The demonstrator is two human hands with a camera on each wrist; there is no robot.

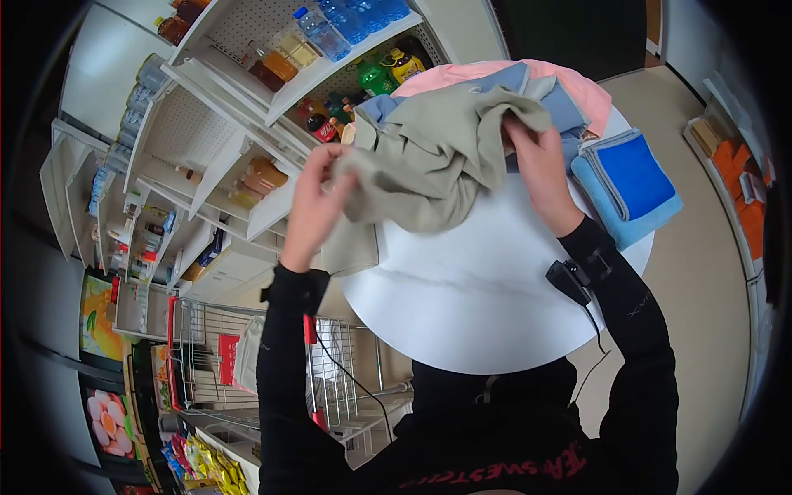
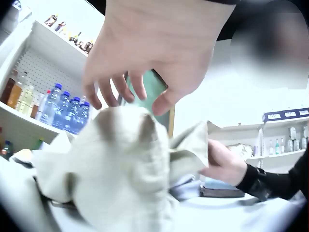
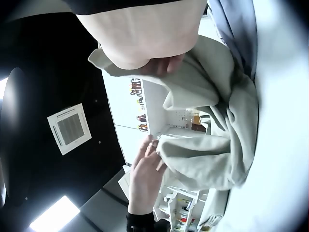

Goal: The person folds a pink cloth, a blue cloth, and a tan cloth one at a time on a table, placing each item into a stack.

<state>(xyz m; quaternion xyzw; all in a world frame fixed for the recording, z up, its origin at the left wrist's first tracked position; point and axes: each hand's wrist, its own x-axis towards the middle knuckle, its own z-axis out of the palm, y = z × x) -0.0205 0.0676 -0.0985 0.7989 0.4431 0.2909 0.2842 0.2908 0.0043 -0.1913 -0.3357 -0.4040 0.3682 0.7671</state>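
A crumpled grey-green garment (image 1: pixel 437 157) is lifted at its two sides over the white round table (image 1: pixel 462 305). My right hand (image 1: pixel 538 169) grips its right side, fingertips partly hidden in the folds. On the other side, my left hand (image 1: pixel 318 202) is at the garment's edge. The left wrist view shows that hand (image 2: pixel 149 58) from behind, its fingers spread and loosely bent just above the cloth, thumb apart. In the right wrist view, cloth folds droop between both hands.
Blue-grey clothing (image 1: pixel 569 107) and a pink cloth (image 1: pixel 598 99) lie at the table's far side. Folded blue towels (image 1: pixel 635 177) sit at the right edge. Shelves with bottles (image 1: pixel 322 33) stand at far left, a shopping cart (image 1: pixel 214 355) at near left.
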